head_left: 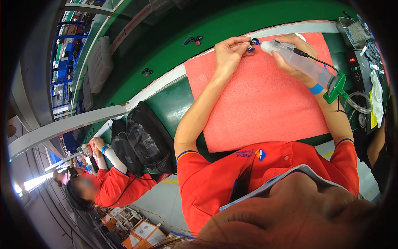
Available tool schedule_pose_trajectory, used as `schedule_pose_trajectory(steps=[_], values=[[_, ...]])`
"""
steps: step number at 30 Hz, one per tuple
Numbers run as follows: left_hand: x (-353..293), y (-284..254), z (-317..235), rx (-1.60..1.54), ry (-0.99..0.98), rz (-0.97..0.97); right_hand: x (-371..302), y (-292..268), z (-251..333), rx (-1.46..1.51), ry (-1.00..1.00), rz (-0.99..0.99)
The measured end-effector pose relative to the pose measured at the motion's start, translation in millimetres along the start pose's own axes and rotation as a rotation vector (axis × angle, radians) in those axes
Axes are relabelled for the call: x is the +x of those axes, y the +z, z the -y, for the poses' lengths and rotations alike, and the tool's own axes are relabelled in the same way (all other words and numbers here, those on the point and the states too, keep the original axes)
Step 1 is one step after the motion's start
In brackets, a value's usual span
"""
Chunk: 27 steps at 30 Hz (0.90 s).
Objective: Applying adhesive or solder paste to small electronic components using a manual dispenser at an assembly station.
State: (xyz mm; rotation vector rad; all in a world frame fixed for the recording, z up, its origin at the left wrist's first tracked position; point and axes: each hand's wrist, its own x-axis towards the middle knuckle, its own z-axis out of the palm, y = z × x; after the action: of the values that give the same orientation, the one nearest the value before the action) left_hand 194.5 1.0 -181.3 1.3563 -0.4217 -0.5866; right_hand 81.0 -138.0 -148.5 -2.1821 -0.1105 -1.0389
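My left hand (230, 54) pinches a small shiny dark-blue part (251, 44) between thumb and fingertips, above the far edge of a pink foam sheet (257, 103). In my right hand (283, 64) lies a translucent dispensing syringe (309, 68), fingers wrapped round its barrel. Its white tip end points left and meets or nearly meets the part; whether they touch I cannot tell. A green cap (336, 88) closes the syringe's rear end, with a clear coiled hose (360, 103) beside it. A black cable runs along the barrel.
Small dark parts (193, 40) lie on the green surface beyond the white rail (161, 79). A black mesh bag (147, 135) is left of the sheet. At right stand a black control box (355, 68) and a grey bin (352, 31). A co-worker in red (124, 189) sits further left.
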Motion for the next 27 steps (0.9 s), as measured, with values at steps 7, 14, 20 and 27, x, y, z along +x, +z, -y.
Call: schedule_pose_trajectory(steps=[7, 14, 20, 27], values=[[11.1, -3.3, -8.1, -0.051, 0.035, -0.040, 1.5, -6.4, 1.5, 0.007, -0.024, -0.083], [56.1, -0.9, -9.4, 0.738, 0.317, -0.092, 0.0, -3.7, -11.4, 0.348, 0.163, -0.223], [73.8, -9.6, 6.0, 0.952, 0.579, -0.231, 5.4, -6.6, -12.5, 0.367, 0.254, -0.184], [86.7, -25.5, -14.1, 1.117, 0.729, -0.055, 15.0, -11.7, -10.1, 0.293, 0.275, -0.249]])
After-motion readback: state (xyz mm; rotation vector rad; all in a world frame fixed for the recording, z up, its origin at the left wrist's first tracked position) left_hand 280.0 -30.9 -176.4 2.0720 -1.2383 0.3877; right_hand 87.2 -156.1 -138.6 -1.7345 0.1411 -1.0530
